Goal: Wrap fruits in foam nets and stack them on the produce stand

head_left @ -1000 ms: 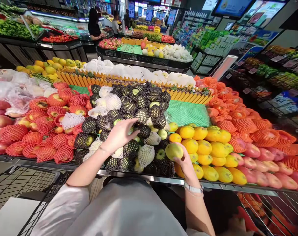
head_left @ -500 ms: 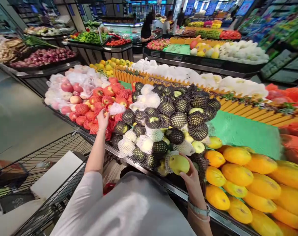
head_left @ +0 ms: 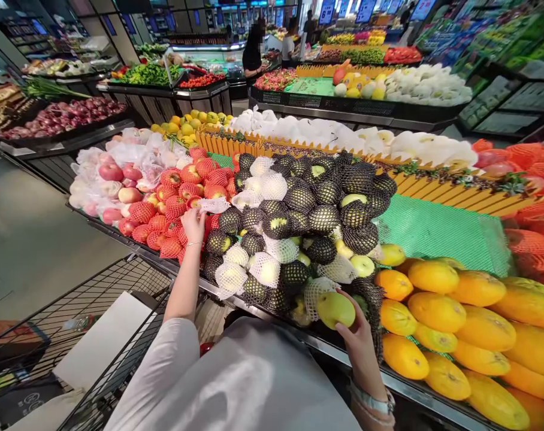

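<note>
A smooth, round yellow-green fruit (head_left: 336, 309), apple-like or pear-like, sits in my right hand (head_left: 360, 335), with fingers and thumb curled round its right side. Just left of the fruit lies a white foam net (head_left: 314, 294) on the heap. My left hand (head_left: 193, 226) is out over the red-netted apples (head_left: 175, 206), its fingertips closed on the end of another white foam net (head_left: 214, 205), which looks flat and empty. Between my hands spreads a pile of green fruit in black nets (head_left: 278, 225), some in white nets (head_left: 266, 268).
Yellow-orange papaya-like fruit (head_left: 438, 311) is stacked at the right, below a green mat (head_left: 447, 230). An orange slatted divider (head_left: 461, 188) runs behind. A wire shopping cart (head_left: 101, 299) stands at the lower left. People (head_left: 253, 57) are in the background.
The view has shifted slightly. My left hand and its white net sit a little further right and lower against the apples. My right hand keeps hold of the fruit, now showing more of its side.
</note>
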`<state>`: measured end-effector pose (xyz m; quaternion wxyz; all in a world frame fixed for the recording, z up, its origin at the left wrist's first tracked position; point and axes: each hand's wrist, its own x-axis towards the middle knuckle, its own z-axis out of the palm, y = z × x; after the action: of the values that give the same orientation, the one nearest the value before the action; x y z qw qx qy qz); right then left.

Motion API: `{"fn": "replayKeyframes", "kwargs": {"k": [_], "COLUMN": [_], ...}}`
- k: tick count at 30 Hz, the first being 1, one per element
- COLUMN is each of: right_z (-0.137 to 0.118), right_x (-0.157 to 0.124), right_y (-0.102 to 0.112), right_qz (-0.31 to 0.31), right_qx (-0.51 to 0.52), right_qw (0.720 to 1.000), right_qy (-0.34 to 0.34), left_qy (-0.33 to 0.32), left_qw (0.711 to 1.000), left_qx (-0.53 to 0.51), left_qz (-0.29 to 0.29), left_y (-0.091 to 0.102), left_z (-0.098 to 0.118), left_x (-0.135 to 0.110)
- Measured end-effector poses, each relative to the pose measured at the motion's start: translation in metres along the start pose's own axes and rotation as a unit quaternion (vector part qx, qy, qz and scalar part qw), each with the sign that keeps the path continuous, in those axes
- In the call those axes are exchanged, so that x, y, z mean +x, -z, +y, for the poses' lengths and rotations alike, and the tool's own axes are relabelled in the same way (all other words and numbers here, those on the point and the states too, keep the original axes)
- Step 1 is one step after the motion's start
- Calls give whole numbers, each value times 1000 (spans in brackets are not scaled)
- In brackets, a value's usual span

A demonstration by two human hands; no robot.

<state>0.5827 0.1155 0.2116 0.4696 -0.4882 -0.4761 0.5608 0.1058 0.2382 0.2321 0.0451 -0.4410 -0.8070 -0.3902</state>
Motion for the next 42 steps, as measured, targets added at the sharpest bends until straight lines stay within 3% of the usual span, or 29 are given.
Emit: {"fn": "replayKeyframes", "kwargs": {"k": [3, 6, 8, 10, 12, 14, 18, 20, 23, 25, 28, 32, 37, 39, 42], "right_z": [0, -7, -15, -24, -30, -33, -32, -30, -28, -27, -24, -23, -26, -25, -20], "right_x": [-2, -1, 3, 8, 12, 14, 14, 14, 15, 14, 13, 10, 5, 4, 8], "right_y": [-2, -13, -24, -36, -47, -54, -61, -62, -63, -64, -66, -67, -64, -65, -71], "right_qz": [-32, -77, -108, -139, -158, -164, -172, -166, -140, -122, -128, -157, -186, -190, -196], "right_qx": [13, 47, 65, 72, 70, 62, 62, 55, 11, -17, -33, -10, -40, -56, -68], "right_qw": [999, 995, 991, 985, 982, 982, 978, 979, 983, 984, 980, 970, 959, 955, 953], "right_qy": [2, 30, 53, 67, 70, 75, 98, 107, 117, 128, 148, 185, 208, 219, 222], "left_qy": [-38, -83, -117, -135, -155, -196, -256, -280, -310, -313, -242, -65, 63, 96, 114], "left_qw": [998, 991, 970, 938, 919, 920, 945, 942, 923, 904, 880, 873, 810, 803, 810], "left_qx": [-43, -104, -197, -265, -261, -218, -123, -119, -161, -199, -275, -374, -401, -403, -424], "left_qz": [1, -29, -80, -180, -253, -262, -162, -142, -161, -212, -303, -307, -423, -428, -388], "left_y": [16, 29, 33, 35, 35, 35, 41, 46, 54, 59, 59, 48, 39, 39, 39], "left_z": [23, 53, 76, 98, 117, 129, 135, 131, 126, 125, 127, 128, 123, 119, 110], "left_x": [-15, -54, -87, -120, -145, -162, -177, -180, -184, -187, -192, -193, -194, -198, -202]}}
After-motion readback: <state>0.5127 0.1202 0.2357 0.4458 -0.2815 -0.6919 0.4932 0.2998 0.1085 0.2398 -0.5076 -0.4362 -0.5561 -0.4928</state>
